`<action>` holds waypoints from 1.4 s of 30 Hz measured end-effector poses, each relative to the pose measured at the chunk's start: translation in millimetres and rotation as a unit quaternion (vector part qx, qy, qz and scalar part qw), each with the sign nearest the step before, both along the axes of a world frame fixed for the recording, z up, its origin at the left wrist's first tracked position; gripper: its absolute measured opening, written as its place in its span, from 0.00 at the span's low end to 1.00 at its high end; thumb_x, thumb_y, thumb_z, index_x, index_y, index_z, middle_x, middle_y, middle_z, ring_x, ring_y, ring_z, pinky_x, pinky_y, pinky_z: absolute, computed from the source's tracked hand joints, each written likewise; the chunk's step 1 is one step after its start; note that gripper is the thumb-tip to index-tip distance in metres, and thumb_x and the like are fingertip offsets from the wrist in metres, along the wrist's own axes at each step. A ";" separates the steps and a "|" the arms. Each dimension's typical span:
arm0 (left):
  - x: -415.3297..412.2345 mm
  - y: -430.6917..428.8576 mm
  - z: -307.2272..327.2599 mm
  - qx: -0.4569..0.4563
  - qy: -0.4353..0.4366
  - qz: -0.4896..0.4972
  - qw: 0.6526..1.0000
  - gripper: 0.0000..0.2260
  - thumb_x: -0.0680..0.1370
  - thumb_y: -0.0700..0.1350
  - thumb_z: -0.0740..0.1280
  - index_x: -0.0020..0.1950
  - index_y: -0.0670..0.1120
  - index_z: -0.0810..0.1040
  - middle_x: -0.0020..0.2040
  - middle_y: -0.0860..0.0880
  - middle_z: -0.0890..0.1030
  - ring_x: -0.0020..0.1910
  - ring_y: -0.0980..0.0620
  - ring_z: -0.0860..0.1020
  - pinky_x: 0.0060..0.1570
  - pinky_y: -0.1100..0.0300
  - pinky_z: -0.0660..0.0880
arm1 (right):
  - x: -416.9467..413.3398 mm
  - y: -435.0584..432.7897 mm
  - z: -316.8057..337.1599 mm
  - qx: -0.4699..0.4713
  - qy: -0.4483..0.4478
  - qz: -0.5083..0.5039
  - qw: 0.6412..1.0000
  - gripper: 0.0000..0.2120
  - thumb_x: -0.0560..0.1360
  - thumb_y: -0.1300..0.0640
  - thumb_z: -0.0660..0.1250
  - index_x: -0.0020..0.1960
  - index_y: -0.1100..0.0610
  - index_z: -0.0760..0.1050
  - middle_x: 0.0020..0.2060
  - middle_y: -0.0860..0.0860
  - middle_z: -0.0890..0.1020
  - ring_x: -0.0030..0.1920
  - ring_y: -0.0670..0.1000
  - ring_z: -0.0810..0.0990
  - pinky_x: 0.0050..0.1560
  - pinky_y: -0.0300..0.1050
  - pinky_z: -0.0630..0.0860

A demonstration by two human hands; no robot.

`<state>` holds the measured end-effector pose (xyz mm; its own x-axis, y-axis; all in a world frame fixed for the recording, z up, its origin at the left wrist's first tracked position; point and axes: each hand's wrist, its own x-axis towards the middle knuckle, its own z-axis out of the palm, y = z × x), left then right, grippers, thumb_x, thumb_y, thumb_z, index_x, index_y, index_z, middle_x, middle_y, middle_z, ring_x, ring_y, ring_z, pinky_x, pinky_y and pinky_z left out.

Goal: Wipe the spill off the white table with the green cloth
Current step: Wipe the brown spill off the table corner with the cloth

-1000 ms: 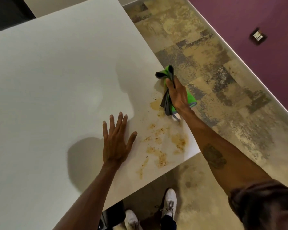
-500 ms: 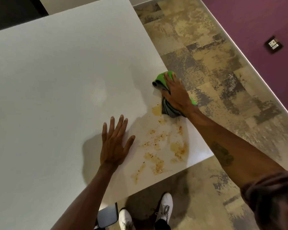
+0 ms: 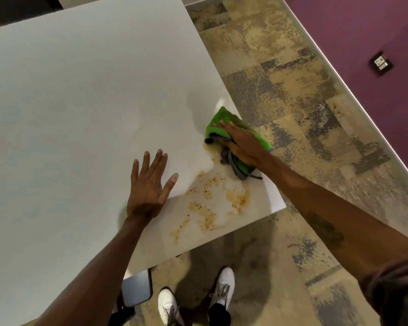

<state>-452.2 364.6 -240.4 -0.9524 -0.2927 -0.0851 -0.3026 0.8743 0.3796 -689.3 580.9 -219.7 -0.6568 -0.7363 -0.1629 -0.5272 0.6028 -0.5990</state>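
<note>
A brown, speckled spill (image 3: 212, 203) spreads in patches over the near right corner of the white table (image 3: 80, 102). The green cloth (image 3: 222, 120), with a grey underside, lies bunched on the table at the right edge, just beyond the spill. My right hand (image 3: 244, 143) presses flat on top of the cloth, fingers stretched out. My left hand (image 3: 149, 184) rests palm down on the table to the left of the spill, fingers spread, holding nothing.
The table's right edge and near corner (image 3: 282, 205) drop to a mottled tan and grey floor (image 3: 292, 102). A dark chair seat (image 3: 137, 288) sits under the near edge beside my white shoes (image 3: 222, 285). A purple wall (image 3: 363, 43) has a socket (image 3: 381, 63).
My right hand has flattened the cloth onto the table and slid it left over the spill's far end. The left hand has stayed put.
</note>
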 end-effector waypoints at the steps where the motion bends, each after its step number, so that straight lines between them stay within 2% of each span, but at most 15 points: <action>1: 0.1 0.6 1.5 0.002 -0.002 -0.001 1.000 0.31 0.84 0.64 0.47 0.84 0.52 0.52 0.84 0.54 0.51 0.84 0.53 0.43 0.82 0.42 0.44 | 7.3 10.3 0.3 0.002 0.000 0.015 1.000 0.25 0.81 0.58 0.58 0.77 0.54 0.60 0.76 0.55 0.65 0.77 0.58 0.62 0.74 0.56 0.64; 3: -0.2 2.3 4.6 0.007 -0.005 0.000 1.000 0.32 0.83 0.65 0.46 0.84 0.51 0.52 0.84 0.54 0.50 0.84 0.53 0.42 0.82 0.42 0.44 | 19.8 29.3 1.1 -0.003 0.007 0.046 0.999 0.26 0.79 0.62 0.58 0.77 0.56 0.61 0.76 0.57 0.66 0.77 0.57 0.62 0.75 0.55 0.63; 5: -0.9 3.9 5.4 0.009 -0.005 0.002 1.000 0.33 0.82 0.65 0.45 0.84 0.51 0.52 0.84 0.54 0.50 0.84 0.53 0.43 0.82 0.42 0.44 | 26.2 37.6 0.4 -0.013 0.036 0.079 0.996 0.27 0.78 0.62 0.57 0.77 0.58 0.61 0.76 0.57 0.64 0.77 0.56 0.60 0.78 0.55 0.56; 8: -1.6 2.8 3.7 -0.013 0.010 0.006 1.000 0.32 0.83 0.65 0.47 0.83 0.50 0.55 0.84 0.53 0.53 0.84 0.51 0.46 0.82 0.40 0.45 | 28.4 30.5 -6.4 0.016 0.138 0.084 0.987 0.28 0.78 0.56 0.57 0.78 0.57 0.58 0.78 0.55 0.60 0.79 0.58 0.53 0.79 0.57 0.48; 10: 0.2 2.4 0.9 -0.059 0.039 0.011 0.997 0.31 0.84 0.63 0.51 0.82 0.47 0.61 0.82 0.49 0.60 0.84 0.46 0.53 0.81 0.37 0.49 | 28.0 25.1 -9.9 0.033 0.161 0.057 0.985 0.28 0.78 0.54 0.56 0.78 0.58 0.59 0.78 0.56 0.60 0.79 0.60 0.53 0.79 0.60 0.50; 12: 0.9 2.8 -2.0 -0.098 0.064 0.013 0.993 0.30 0.84 0.61 0.55 0.80 0.43 0.65 0.80 0.46 0.64 0.82 0.41 0.58 0.79 0.35 0.53 | 23.9 21.8 -11.8 0.022 0.149 0.043 0.988 0.28 0.77 0.59 0.58 0.77 0.59 0.60 0.77 0.56 0.62 0.78 0.61 0.55 0.78 0.62 0.52; 15: -0.6 1.2 -4.9 -0.096 0.050 0.015 0.994 0.30 0.85 0.62 0.54 0.80 0.44 0.64 0.81 0.46 0.64 0.82 0.41 0.57 0.79 0.35 0.54 | 13.1 10.6 -9.6 0.010 0.139 0.036 0.990 0.28 0.77 0.64 0.60 0.77 0.59 0.60 0.77 0.57 0.63 0.78 0.61 0.56 0.77 0.62 0.53; 23: -2.9 -2.0 -7.1 -0.055 0.009 0.022 0.998 0.32 0.84 0.64 0.51 0.83 0.48 0.57 0.83 0.49 0.56 0.84 0.44 0.50 0.82 0.38 0.46 | -39.3 -43.7 -4.4 -0.029 0.091 0.001 0.995 0.27 0.79 0.63 0.58 0.77 0.62 0.58 0.77 0.61 0.61 0.78 0.61 0.58 0.78 0.56 0.53; 27: -1.3 -2.0 -5.9 -0.059 0.023 0.022 0.998 0.31 0.84 0.62 0.52 0.82 0.46 0.59 0.83 0.48 0.58 0.84 0.44 0.51 0.81 0.37 0.49 | -55.1 -63.5 -1.6 -0.040 0.065 -0.010 0.997 0.28 0.78 0.67 0.59 0.77 0.63 0.59 0.77 0.61 0.62 0.78 0.59 0.59 0.78 0.52 0.54; 30: 0.6 -2.0 -4.9 -0.066 0.032 0.010 0.997 0.30 0.85 0.60 0.54 0.82 0.44 0.60 0.82 0.47 0.59 0.84 0.43 0.52 0.80 0.36 0.51 | -53.1 -62.3 -0.9 -0.031 0.056 0.012 0.998 0.27 0.79 0.65 0.59 0.77 0.58 0.59 0.77 0.59 0.61 0.78 0.58 0.59 0.78 0.53 0.55; 32: 1.1 -1.3 -4.0 -0.044 0.012 0.016 0.999 0.30 0.85 0.60 0.50 0.83 0.47 0.56 0.84 0.50 0.54 0.84 0.47 0.46 0.81 0.38 0.46 | -46.4 -57.3 0.6 -0.016 0.045 0.036 0.998 0.27 0.80 0.64 0.59 0.78 0.54 0.59 0.78 0.57 0.60 0.78 0.57 0.58 0.78 0.52 0.54; 35: 0.7 -3.2 -3.9 -0.011 -0.009 0.024 1.000 0.30 0.85 0.63 0.45 0.84 0.52 0.49 0.84 0.56 0.47 0.84 0.52 0.39 0.82 0.41 0.40 | -31.7 -49.1 2.7 -0.020 0.038 0.077 0.996 0.27 0.80 0.63 0.59 0.78 0.56 0.59 0.78 0.58 0.60 0.78 0.58 0.58 0.78 0.52 0.54; 38: 1.5 -5.4 -5.3 -0.014 -0.010 0.022 1.000 0.30 0.85 0.64 0.42 0.84 0.52 0.49 0.84 0.56 0.48 0.84 0.52 0.40 0.82 0.41 0.41 | -11.8 -34.3 0.1 -0.015 0.042 0.094 0.995 0.27 0.80 0.63 0.60 0.78 0.56 0.58 0.78 0.58 0.60 0.78 0.58 0.58 0.78 0.53 0.55; 42: 0.8 -6.0 -6.3 -0.021 -0.011 0.025 0.999 0.32 0.84 0.65 0.39 0.84 0.51 0.54 0.84 0.54 0.53 0.84 0.50 0.44 0.82 0.42 0.42 | 15.1 -6.2 -5.3 -0.025 0.050 0.070 0.996 0.25 0.82 0.60 0.58 0.77 0.56 0.59 0.77 0.56 0.61 0.78 0.55 0.58 0.79 0.52 0.54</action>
